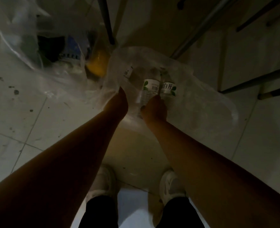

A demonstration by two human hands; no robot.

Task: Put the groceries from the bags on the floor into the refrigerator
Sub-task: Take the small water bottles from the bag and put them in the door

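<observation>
Right hand (154,109) clasping upright water bottle (150,89), cap away from camera; left hand (117,102) gripping bag (193,102).

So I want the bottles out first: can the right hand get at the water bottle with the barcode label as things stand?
Probably yes. The right hand is already inside the open plastic bag, touching that water bottle; nothing lies between them.

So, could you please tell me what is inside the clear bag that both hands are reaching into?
The clear bag holds water bottles; two labels show plainly, another faintly. Plastic hides the bag's bottom.
</observation>
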